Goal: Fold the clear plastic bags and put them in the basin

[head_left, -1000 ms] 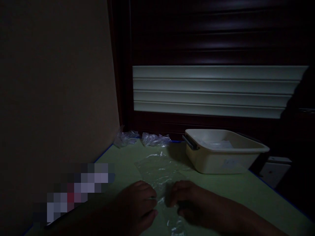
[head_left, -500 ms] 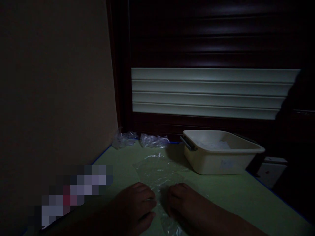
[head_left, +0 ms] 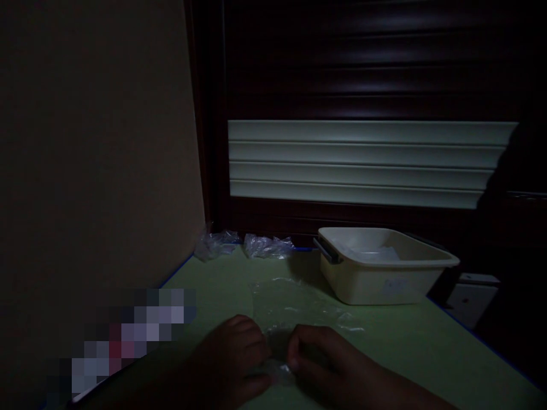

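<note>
The scene is very dim. A clear plastic bag (head_left: 294, 307) lies on the green table (head_left: 405, 336) in front of me. My left hand (head_left: 233, 359) and my right hand (head_left: 325, 361) sit side by side at its near edge. Both have their fingers curled and pinch the plastic between them. The far part of the bag spreads flat toward a cream tub (head_left: 380, 267).
The cream tub with a dark handle stands at the back right and holds something pale. Two crumpled clear bags (head_left: 243, 245) lie at the table's far edge by the wall. A blurred patch (head_left: 128, 336) sits at the left. The table edge drops off at the right.
The bag has shifted to the right and its near end is bunched up. My hands have closed in on each other over that end.
</note>
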`<act>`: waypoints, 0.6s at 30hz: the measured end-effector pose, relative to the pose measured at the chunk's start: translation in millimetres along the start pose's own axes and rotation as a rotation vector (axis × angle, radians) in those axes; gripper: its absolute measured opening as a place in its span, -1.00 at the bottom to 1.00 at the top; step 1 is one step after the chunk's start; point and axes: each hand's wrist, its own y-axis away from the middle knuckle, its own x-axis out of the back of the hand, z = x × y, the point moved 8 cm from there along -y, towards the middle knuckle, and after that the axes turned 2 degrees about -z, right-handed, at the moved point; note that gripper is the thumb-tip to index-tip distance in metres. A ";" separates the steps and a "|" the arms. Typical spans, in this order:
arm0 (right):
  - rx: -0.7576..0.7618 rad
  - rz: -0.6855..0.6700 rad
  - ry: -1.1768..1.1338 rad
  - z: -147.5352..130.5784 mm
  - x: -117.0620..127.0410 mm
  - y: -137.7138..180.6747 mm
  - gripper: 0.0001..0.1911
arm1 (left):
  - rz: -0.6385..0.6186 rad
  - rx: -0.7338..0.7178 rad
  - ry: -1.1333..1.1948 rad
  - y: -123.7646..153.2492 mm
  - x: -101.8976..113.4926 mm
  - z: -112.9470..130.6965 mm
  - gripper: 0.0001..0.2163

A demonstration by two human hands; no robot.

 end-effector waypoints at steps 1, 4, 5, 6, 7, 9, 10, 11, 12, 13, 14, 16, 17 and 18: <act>0.005 -0.007 -0.008 -0.5 -1.8 -0.1 -0.91 | 0.003 -0.003 -0.003 -0.1 -0.9 -0.1 -0.94; 0.031 -0.004 -0.047 -3.8 -2.1 -0.3 -0.92 | 0.009 -0.039 -0.026 -0.4 -5.2 1.3 -0.96; 0.041 0.008 -0.064 -4.9 -0.2 0.0 -0.93 | 0.022 -0.065 -0.040 -0.3 -5.9 3.1 -0.94; 0.048 0.017 -0.071 -5.7 1.8 0.6 -0.93 | 0.033 -0.092 -0.052 -0.3 -6.4 5.0 -0.91; 0.048 0.018 -0.059 -5.9 3.6 1.6 -0.87 | 0.042 -0.111 -0.055 -0.4 -6.8 6.6 -0.88; 0.033 -0.013 0.038 -5.6 4.3 4.0 -0.67 | 0.064 -0.115 -0.021 -1.0 -5.3 7.8 -0.84; 0.020 -0.041 0.108 -5.2 3.3 5.4 -0.57 | 0.071 -0.098 0.011 -1.5 -4.2 7.2 -0.83; 0.002 -0.071 0.183 -4.4 1.7 6.5 -0.50 | 0.081 -0.074 0.043 -1.9 -2.7 6.2 -0.83; -0.020 -0.098 0.249 -3.5 -0.2 7.5 -0.47 | 0.092 -0.054 0.069 -2.1 -1.0 5.4 -0.84; -0.037 -0.115 0.299 -3.1 -1.7 8.0 -0.47 | 0.103 -0.036 0.086 -2.1 0.7 4.8 -0.86; -0.048 -0.121 0.334 -3.4 -3.0 8.0 -0.49 | 0.110 -0.020 0.091 -1.9 1.9 4.1 -0.88; -0.061 -0.114 0.375 -4.8 -4.4 6.9 -0.56 | 0.121 0.005 0.091 -1.3 3.5 2.8 -0.92; -0.064 -0.105 0.385 -5.5 -4.6 6.0 -0.61 | 0.125 0.013 0.094 -1.0 4.0 2.2 -0.93; -0.069 -0.094 0.394 -5.9 -4.4 5.0 -0.67 | 0.128 0.024 0.098 -0.9 4.5 1.6 -0.93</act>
